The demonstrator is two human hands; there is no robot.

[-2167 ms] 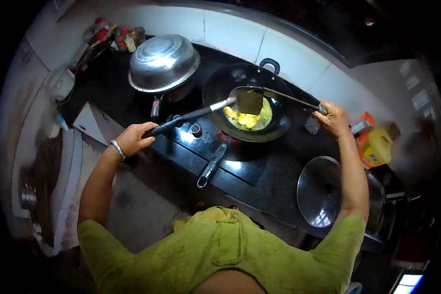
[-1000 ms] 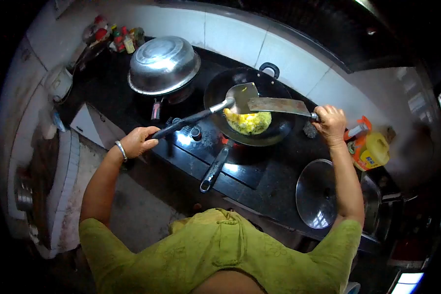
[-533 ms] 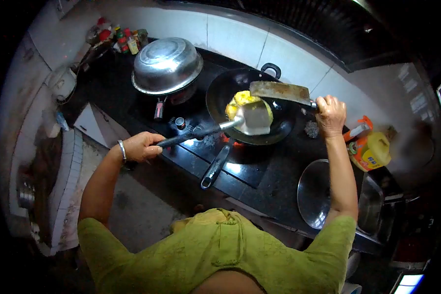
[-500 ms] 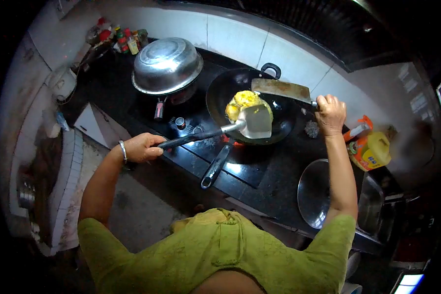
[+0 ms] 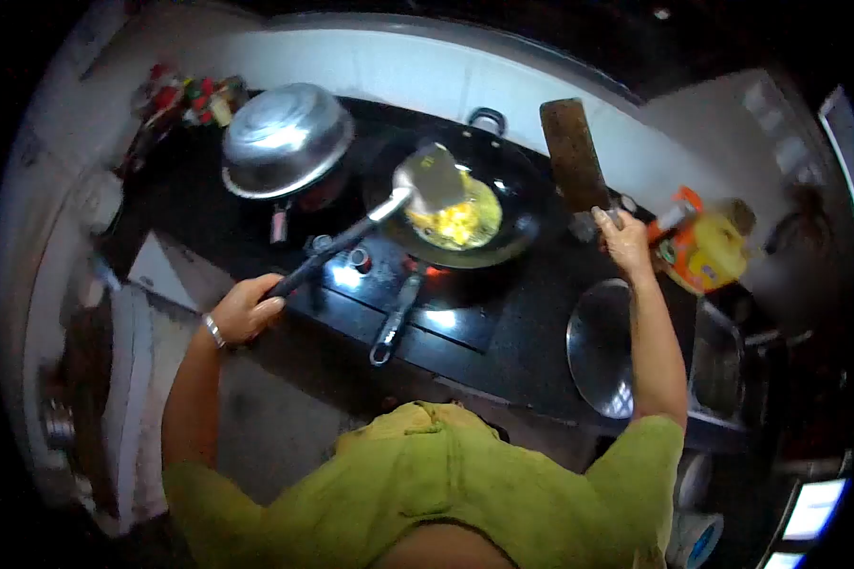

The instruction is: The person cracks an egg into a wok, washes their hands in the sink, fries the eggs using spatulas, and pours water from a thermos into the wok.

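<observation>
Left hand: the fingers of the left hand are wrapped round the black handle of the spatula.
Spatula: its metal blade is over the wok, across the upper left part of the food; whether it touches the food, I cannot tell.
Food: the yellow food lies inside the wok, on the bottom.
Right hand: the right hand grasps the cleaver by its handle.
Cleaver: blade pointing up and away from the person, to the right of the wok, apart from the food.
Left of wok: a metal basin, upside down.
Right side: a lid on the counter, beside the right forearm; a yellow bottle beyond it.
</observation>
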